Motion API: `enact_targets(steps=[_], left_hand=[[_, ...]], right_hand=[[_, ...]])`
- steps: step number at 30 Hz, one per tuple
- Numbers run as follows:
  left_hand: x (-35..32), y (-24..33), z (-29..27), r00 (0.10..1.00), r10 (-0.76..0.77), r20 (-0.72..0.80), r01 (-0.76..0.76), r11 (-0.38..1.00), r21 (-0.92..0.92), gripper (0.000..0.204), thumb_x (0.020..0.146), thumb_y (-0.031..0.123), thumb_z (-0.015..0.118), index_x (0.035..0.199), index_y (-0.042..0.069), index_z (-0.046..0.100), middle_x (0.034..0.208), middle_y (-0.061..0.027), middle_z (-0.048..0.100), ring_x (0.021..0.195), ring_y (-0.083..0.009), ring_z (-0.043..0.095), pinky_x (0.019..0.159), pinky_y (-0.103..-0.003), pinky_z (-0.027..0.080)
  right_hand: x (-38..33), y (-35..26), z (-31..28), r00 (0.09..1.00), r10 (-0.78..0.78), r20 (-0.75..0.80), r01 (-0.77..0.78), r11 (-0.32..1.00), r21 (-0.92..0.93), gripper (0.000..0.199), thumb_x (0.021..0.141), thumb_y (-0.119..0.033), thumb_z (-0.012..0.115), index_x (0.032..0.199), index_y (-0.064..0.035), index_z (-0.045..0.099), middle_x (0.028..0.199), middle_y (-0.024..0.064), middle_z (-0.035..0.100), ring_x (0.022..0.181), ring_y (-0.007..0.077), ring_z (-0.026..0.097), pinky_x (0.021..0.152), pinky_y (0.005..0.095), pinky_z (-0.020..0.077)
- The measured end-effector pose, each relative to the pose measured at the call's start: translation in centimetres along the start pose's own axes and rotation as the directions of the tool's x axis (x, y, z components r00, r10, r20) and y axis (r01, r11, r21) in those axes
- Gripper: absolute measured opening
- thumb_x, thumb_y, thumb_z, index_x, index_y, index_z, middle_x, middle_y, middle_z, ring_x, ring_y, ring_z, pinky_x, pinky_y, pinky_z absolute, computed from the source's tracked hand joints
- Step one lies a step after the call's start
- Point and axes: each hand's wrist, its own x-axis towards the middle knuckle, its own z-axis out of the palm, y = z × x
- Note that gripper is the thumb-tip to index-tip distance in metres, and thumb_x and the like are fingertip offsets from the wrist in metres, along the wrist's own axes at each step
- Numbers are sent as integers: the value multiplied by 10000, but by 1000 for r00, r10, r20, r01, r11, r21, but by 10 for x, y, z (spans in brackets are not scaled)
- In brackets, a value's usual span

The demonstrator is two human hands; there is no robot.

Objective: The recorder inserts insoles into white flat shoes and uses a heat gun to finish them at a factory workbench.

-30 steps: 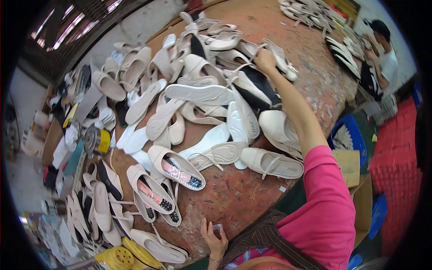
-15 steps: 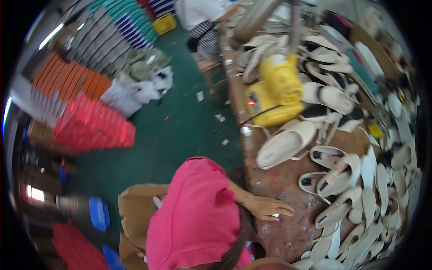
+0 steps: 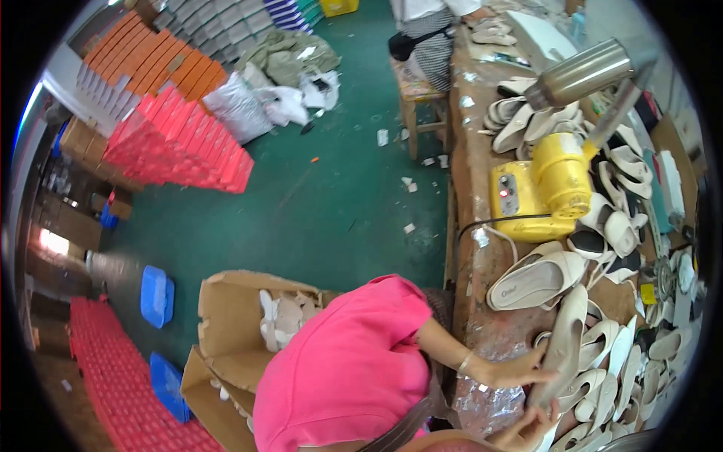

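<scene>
A long beige flat shoe [image 3: 566,339] is held up over the bench, its toe end pointing away from me. The fingers of my right hand [image 3: 527,428] are closed at the shoe's lower end; part of that hand is cut off by the lower edge. My left hand [image 3: 508,371], with a bracelet at the wrist, has its fingers stretched out against the near side of the shoe. Below it, crumpled clear plastic [image 3: 488,407] covers the bench top. Farther up lies a larger cream slingback shoe [image 3: 535,280], beside a yellow machine [image 3: 533,197] with a metal nozzle.
Many pale shoes [image 3: 625,369] crowd the right side of the worn bench [image 3: 471,297]. Left of me stands an open cardboard carton [image 3: 226,301] with pale pieces inside. Blue baskets [image 3: 157,296] and stacked red boxes [image 3: 181,139] stand on the green floor. Another person [image 3: 425,45] sits farther along.
My left hand has lifted from the bench top to the beige shoe. My right hand has come into view gripping that shoe. The whole view has shifted.
</scene>
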Motion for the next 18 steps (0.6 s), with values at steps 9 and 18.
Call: enact_targets(steps=[9,18], left_hand=[[-25,48,-53,983,-150,102,119,957,264,1008,858,294,690,1541,2,9,1570,-169,158,1454,-255,139,1180,-348,117],[-36,34,-78,889,-421,180,418,907,56,721,823,261,636,1434,14,344,1295,-79,502,1177,-164,482,1012,-318,385]], right_hand=[[-41,-44,32,990,-93,-111,95,995,13,203,961,-170,592,893,22,589,1241,198,558,1172,310,514,1019,424,373],[-34,-33,26,857,445,-258,-309,847,434,263,1018,-159,480,1153,25,611,1092,100,636,961,165,611,820,289,500]])
